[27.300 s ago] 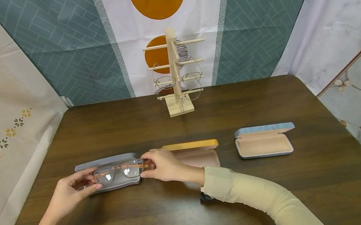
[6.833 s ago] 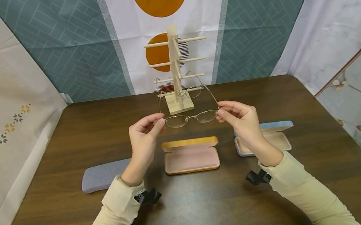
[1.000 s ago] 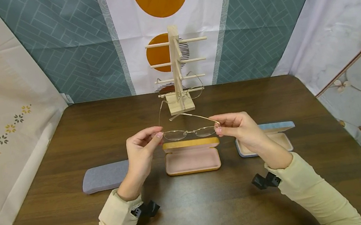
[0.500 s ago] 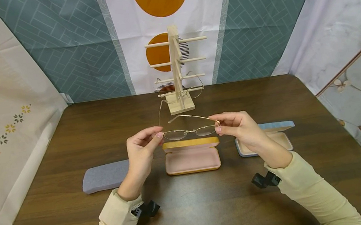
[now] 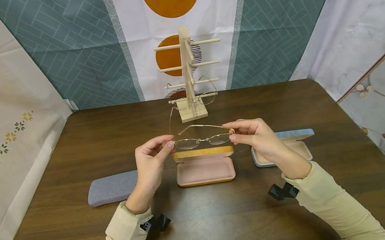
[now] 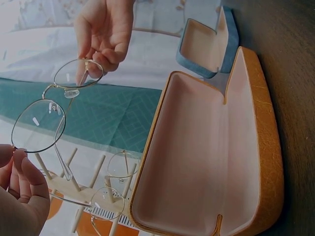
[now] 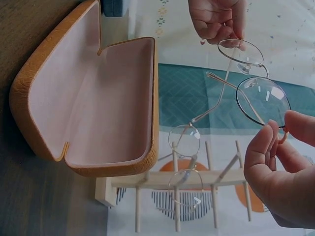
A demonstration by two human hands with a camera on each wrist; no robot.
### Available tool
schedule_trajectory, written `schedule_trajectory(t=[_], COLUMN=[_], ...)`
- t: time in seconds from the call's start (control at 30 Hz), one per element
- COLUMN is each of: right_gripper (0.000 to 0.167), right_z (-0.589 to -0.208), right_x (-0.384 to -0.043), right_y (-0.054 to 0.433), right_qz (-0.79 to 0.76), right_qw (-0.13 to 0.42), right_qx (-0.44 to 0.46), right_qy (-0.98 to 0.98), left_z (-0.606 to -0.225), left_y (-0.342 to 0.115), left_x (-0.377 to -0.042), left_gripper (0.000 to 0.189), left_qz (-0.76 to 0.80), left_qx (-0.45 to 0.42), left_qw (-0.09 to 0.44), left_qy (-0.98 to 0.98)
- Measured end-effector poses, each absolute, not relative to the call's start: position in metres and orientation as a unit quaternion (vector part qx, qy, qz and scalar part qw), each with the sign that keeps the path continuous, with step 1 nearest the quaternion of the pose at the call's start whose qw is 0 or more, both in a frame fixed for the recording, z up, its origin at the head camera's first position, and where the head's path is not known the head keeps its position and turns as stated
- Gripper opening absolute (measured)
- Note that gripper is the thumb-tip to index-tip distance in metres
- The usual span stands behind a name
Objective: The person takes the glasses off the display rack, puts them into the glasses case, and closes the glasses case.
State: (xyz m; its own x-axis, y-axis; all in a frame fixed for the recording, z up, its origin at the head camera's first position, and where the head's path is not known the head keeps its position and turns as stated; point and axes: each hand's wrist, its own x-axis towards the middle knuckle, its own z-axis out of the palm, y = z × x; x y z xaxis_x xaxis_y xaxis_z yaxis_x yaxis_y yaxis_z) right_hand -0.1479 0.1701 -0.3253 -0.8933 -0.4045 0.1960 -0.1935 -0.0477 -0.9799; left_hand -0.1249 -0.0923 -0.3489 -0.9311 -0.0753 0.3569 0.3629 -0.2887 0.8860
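Left hand [image 5: 149,158] and right hand [image 5: 261,140] pinch wire-rimmed eyeglasses [image 5: 202,140], glasses case [image 5: 205,171] at six o'clock; looks like folding temples [image 5: 200,125], left next.

Held glasses [image 5: 202,139]: gold
Middle case [image 5: 205,171]: mustard outside, pink inside
Left case [image 5: 112,188]: grey-blue
Right case [image 5: 296,148]: blue, cream inside
Surface [image 5: 213,222]: dark brown, wood-grained
Backdrop [image 5: 71,63]: teal, brick-patterned

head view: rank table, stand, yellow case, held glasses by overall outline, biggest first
1. Table
2. Stand
3. Yellow case and held glasses: unranked, since their widths look nearly alike
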Motion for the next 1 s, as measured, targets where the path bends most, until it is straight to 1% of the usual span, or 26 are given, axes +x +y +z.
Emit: schedule_trajectory(t=[0.13,0.27,0.33,0.5,0.6,0.73,0.83,1.0], right_gripper=[0.031,0.031,0.030,0.031,0.032,0.032,0.032,0.032], right_z=[-0.3250,-0.3248,-0.3244,-0.3228,-0.3222,-0.3223,-0.3226,-0.3231], right_x=[-0.1479,-0.1480,-0.1478,-0.1468,-0.1464,-0.1466,-0.1468,-0.1473], right_y=[0.1701,0.1703,0.1704,0.1704,0.1701,0.1699,0.1702,0.1700], right_qz=[-0.688,-0.686,-0.682,-0.675,-0.674,-0.673,-0.671,-0.669], right_qw=[0.079,0.083,0.084,0.090,0.094,0.095,0.095,0.094], right_qx=[-0.216,-0.215,-0.213,-0.206,-0.204,-0.205,-0.207,-0.210], right_qy=[0.688,0.691,0.694,0.702,0.704,0.705,0.706,0.707], left_z=[-0.3494,-0.3493,-0.3492,-0.3483,-0.3482,-0.3482,-0.3483,-0.3487], left_y=[-0.0924,-0.0921,-0.0920,-0.0917,-0.0917,-0.0916,-0.0915,-0.0919], left_x=[-0.1253,-0.1255,-0.1255,-0.1247,-0.1245,-0.1247,-0.1250,-0.1253], left_gripper=[0.009,0.014,0.010,0.010,0.016,0.010,0.018,0.019], left_qz=[-0.794,-0.794,-0.794,-0.794,-0.795,-0.791,-0.788,-0.787], left_qx=[-0.123,-0.120,-0.120,-0.118,-0.117,-0.113,-0.112,-0.113], left_qw=[0.138,0.137,0.137,0.138,0.137,0.136,0.136,0.136], left_qy=[-0.580,-0.580,-0.580,-0.580,-0.580,-0.586,-0.590,-0.592])
